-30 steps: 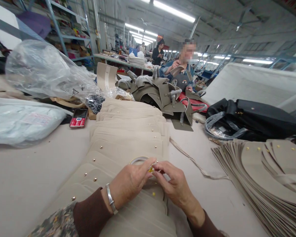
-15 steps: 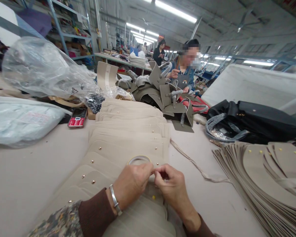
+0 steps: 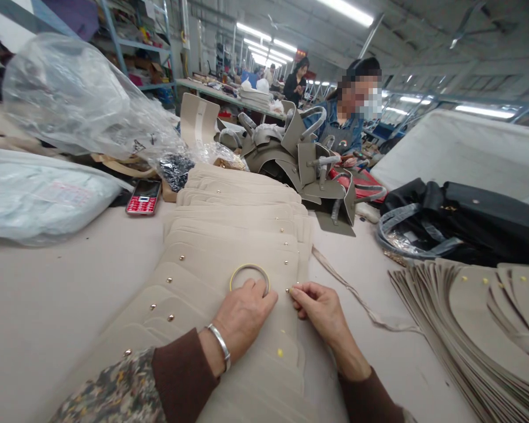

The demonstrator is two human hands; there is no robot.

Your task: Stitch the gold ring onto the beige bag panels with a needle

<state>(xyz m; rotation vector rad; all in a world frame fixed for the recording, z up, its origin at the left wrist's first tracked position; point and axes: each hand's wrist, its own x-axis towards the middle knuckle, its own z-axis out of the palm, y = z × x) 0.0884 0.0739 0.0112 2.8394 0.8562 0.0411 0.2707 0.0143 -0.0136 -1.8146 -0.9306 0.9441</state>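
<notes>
On the overlapped beige pieces [image 3: 229, 232], spread toward the worktop's [image 3: 106, 252] near edge, a yellow patch [image 3: 280, 352] is seen on a close layer, while metal studs [image 3: 182, 258] are left uncovered along both sides farther back; much of the stack is therefore judged undone. Yellow spots [image 3: 485, 281] are also borne by the fanned pile [image 3: 476, 299] toward the worktop's right edge. A yellow-rimmed ring [image 3: 249, 266] is gripped by the left hand [image 3: 247, 314]; thumb and forefinger of the right hand [image 3: 320, 305] are pressed together beside one stud, though whether anything is pinched cannot be told. Broad worktop surface is shown left of the stack; the narrower right strip is crossed by a strap [image 3: 346, 286].
</notes>
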